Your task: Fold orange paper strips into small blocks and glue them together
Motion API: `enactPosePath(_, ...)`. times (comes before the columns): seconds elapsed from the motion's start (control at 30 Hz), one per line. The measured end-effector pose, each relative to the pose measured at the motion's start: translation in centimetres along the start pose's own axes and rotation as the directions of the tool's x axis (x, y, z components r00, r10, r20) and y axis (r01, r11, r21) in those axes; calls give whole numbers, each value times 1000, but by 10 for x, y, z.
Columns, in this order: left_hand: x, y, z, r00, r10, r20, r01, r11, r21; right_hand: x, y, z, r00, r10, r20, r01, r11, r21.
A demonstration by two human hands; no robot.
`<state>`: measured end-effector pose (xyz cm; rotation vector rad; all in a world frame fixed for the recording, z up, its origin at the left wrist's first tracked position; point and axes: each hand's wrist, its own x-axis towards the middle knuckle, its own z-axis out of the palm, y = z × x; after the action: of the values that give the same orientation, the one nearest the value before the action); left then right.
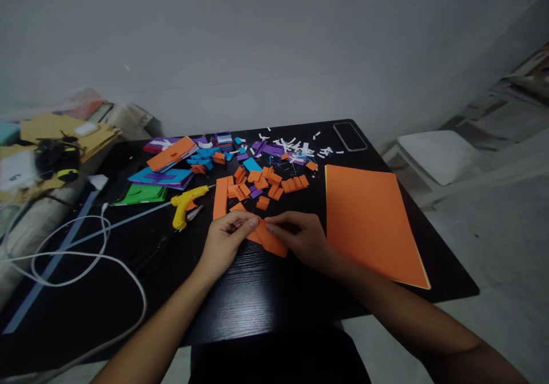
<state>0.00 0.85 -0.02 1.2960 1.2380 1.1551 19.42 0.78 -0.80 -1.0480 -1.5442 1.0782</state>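
Note:
Between my two hands, above the black table [240,292], is a piece of folded orange paper [273,243]. My left hand [227,236] pinches its upper left part between thumb and fingers. At its upper right, my right hand [305,235] grips it the same way. Just beyond my fingers lie several small folded orange paper pieces [274,191], with a few purple and blue ones among them. A longer orange strip [220,198] lies behind my left hand. To the right of my right hand is a stack of orange sheets [371,224].
A yellow glue gun [185,205] lies left of the paper pieces. Folded coloured papers [160,178] are piled behind it. White paper scraps [295,148] and a phone [350,136] lie at the back. A white cable [137,286] loops across the left side. A white stool [437,155] stands right.

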Motion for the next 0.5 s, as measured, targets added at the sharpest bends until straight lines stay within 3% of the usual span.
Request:
enactPosePath(0.27, -5, -3, 2, 998, 44, -44, -41, 997, 63, 1, 0, 0, 998, 54, 41, -55, 998, 34)
enactPosePath(0.5, -2, -3, 1, 998, 60, -18, -57, 991, 122, 3, 5, 1, 994, 92, 52, -96, 991, 87)
